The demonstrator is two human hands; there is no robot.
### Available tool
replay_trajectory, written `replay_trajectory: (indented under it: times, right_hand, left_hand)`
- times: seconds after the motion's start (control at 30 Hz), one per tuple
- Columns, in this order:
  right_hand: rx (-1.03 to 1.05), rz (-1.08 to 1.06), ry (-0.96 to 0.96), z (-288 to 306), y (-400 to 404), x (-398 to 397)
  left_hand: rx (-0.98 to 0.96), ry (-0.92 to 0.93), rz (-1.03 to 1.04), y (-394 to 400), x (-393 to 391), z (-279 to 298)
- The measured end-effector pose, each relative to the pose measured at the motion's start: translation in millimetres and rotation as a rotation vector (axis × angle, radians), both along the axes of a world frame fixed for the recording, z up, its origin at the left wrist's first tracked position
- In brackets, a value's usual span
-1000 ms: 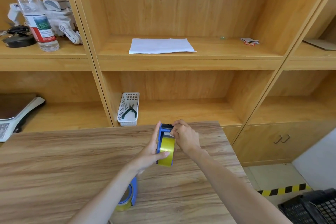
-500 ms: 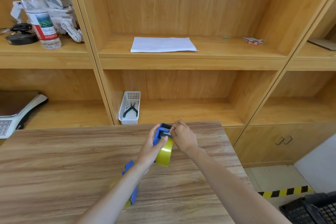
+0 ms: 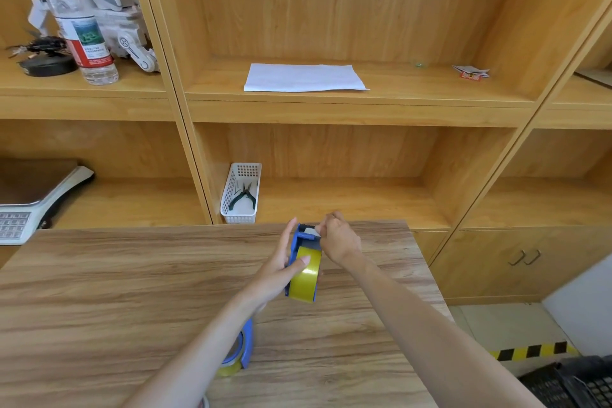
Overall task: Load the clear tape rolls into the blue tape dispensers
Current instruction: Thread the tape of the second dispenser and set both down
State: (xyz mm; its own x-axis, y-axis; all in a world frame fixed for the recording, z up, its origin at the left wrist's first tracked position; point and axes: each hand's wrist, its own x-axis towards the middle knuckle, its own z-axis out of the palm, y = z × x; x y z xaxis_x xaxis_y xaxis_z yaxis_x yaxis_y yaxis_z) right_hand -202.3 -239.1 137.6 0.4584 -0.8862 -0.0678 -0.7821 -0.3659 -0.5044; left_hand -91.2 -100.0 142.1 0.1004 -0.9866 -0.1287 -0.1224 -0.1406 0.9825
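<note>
A blue tape dispenser (image 3: 302,239) with a yellowish clear tape roll (image 3: 305,276) seated in it is held upright above the wooden table (image 3: 99,275). My left hand (image 3: 281,270) grips the dispenser's left side, thumb resting on the roll. My right hand (image 3: 337,238) pinches at the dispenser's top front end, where a pale strip of tape shows. A second blue dispenser (image 3: 245,343) with a tape roll lies on the table under my left forearm, partly hidden.
Behind the table stands a wooden shelf unit. A white basket (image 3: 241,192) holding pliers sits on the lower shelf, a sheet of paper (image 3: 303,77) above it, a water bottle (image 3: 79,23) at upper left. A scale (image 3: 29,199) is at left, a black crate (image 3: 569,381) at bottom right.
The dispenser has been turned back upright and lifted slightly in my hands. My right hand keeps its pinch at the top end. The second dispenser has stayed put.
</note>
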Motion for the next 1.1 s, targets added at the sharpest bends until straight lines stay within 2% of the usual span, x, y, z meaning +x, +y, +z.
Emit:
replay_trajectory:
  times: [0.23, 0.33, 0.5, 0.73, 1.1]
  right_hand:
    - [0.054, -0.005, -0.074, 1, -12, -7]
    - [-0.001, 0.032, -0.168, -4, -12, -9]
    - [-0.094, 0.094, -0.314, -8, -8, -11]
    - [-0.083, 0.115, -0.441, -11, -9, -6]
    - [-0.078, 0.034, -0.345, -19, -8, -6]
  left_hand:
    - [0.000, 0.137, -0.176, 2, 6, -10]
    - [0.023, 0.187, -0.091, -1, 5, -8]
    - [0.034, 0.154, 0.145, -4, 2, -5]
    - [-0.029, 0.097, 0.151, -2, -2, -5]
    - [0.028, 0.117, 0.061, 4, -3, -1]
